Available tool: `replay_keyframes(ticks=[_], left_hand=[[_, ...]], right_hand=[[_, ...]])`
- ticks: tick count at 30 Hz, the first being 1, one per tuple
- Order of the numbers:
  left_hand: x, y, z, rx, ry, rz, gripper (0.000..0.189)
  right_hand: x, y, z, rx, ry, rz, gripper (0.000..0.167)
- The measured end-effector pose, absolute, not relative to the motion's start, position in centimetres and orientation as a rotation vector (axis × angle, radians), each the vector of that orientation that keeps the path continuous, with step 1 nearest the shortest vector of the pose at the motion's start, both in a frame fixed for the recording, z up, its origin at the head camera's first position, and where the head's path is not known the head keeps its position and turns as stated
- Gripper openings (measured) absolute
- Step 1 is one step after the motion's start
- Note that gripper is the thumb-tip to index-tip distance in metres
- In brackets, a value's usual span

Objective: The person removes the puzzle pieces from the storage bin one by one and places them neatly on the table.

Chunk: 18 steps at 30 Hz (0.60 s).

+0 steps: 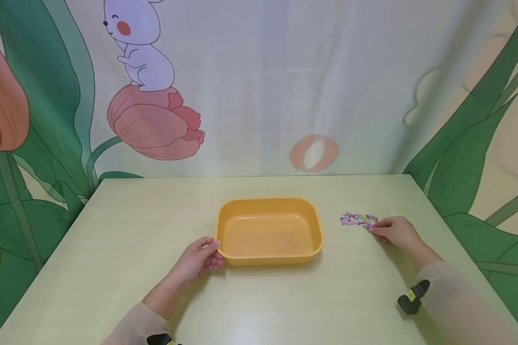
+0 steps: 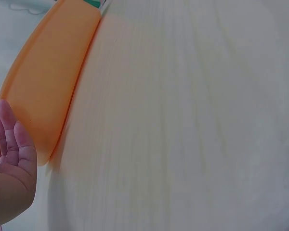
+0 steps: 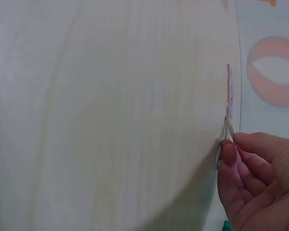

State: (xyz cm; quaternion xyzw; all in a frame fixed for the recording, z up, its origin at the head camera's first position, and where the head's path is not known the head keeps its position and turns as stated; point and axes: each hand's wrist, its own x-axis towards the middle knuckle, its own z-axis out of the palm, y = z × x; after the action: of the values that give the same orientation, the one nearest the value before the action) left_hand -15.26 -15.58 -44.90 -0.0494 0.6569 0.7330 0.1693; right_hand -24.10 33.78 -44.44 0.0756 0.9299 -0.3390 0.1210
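A yellow rectangular tray [image 1: 269,235] with rounded corners and nothing in it sits mid-table. My left hand [image 1: 198,261] holds its left front corner, thumb on the rim and the other fingers against the outer wall. In the left wrist view, the fingers [image 2: 23,144] lie along the tray's side [image 2: 58,72]. To the right of the tray, my right hand [image 1: 397,232] pinches one end of a thin, multicoloured cutout [image 1: 355,219] with purple and pink patterns. The right wrist view shows this cutout [image 3: 230,89] edge-on, held between thumb and fingertips, with a narrow split near the fingers.
The pale wood-grain table [image 1: 250,302] ends at a light curtain [image 1: 259,96] printed with a rabbit, tulips and leaves. A black device [image 1: 414,297] is strapped at the right sleeve; part of another shows at the left sleeve.
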Motion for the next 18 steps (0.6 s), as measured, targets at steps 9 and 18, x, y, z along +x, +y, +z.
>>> replay_keyframes(ticks=[9,18], left_hand=[[-15.23,-15.48,-44.90,-0.118,1.878,2.060,0.023],[-15.25,-15.31,-44.76,-0.124,1.896,2.038,0.021]], right_hand=[[-23.67,33.61,-44.60,0.237,2.755,-0.904,0.030],[-23.48,33.89,-44.65,0.224,2.784,-0.897,0.030]])
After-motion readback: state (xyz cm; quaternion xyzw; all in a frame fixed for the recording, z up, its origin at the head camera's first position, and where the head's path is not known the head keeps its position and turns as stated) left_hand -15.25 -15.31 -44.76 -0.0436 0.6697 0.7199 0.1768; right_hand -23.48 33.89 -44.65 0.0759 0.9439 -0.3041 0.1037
